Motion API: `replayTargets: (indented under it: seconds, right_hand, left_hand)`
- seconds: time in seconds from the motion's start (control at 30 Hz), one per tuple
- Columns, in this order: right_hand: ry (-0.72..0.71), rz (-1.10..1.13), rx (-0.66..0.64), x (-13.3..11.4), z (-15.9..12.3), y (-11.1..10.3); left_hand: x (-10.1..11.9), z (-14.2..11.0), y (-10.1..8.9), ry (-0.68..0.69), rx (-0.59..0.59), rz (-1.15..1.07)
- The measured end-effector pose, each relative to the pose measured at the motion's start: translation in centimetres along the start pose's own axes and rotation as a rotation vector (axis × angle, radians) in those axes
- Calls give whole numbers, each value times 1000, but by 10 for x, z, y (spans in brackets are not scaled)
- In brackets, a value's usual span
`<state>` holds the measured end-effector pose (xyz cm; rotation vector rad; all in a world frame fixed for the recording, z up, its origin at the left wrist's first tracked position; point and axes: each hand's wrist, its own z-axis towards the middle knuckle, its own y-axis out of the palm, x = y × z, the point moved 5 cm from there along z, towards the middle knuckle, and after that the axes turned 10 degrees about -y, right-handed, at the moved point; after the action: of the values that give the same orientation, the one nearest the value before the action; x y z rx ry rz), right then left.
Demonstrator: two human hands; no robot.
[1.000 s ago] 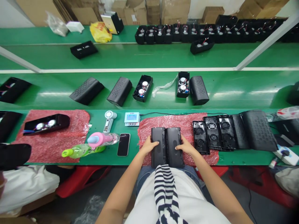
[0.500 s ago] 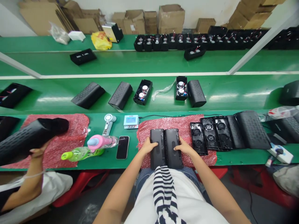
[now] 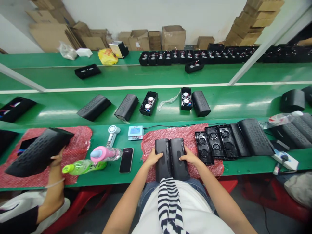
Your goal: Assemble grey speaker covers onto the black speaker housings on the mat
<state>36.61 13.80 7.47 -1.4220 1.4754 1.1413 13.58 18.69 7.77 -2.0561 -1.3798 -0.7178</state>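
Note:
Two black speaker housings lie side by side on a red bubble-wrap mat (image 3: pixel 209 167) at the front edge of the green bench. My left hand (image 3: pixel 153 158) grips the left housing (image 3: pixel 162 156), fingers curled over its side. My right hand (image 3: pixel 188 157) grips the right housing (image 3: pixel 178 152) the same way. A row of black back panels with round grilles (image 3: pixel 214 146) lies just right of my right hand.
A phone (image 3: pixel 126 160), a pink bottle (image 3: pixel 104 154), a green bottle (image 3: pixel 84 166), a handheld fan (image 3: pixel 112 135) and a small meter (image 3: pixel 135 132) lie to my left. A co-worker's hand (image 3: pixel 56 160) holds a black speaker cover (image 3: pixel 39 152). More housings sit on the conveyor (image 3: pixel 156 107).
My hands stay on the two housings. The co-worker at left picked a black cover off their red mat and turned it upright. The camera tilted upward.

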Motion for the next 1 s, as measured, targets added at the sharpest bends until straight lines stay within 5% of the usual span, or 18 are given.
replayTargets:
  seconds: [0.23, 1.0]
  right_hand:
    - [-28, -13, -4, 3, -14, 4]
    - [-29, -25, 85, 8, -14, 9]
  left_hand:
    - [-9, -12, 6, 84, -118, -136]
    - [-14, -6, 4, 52, -115, -116]
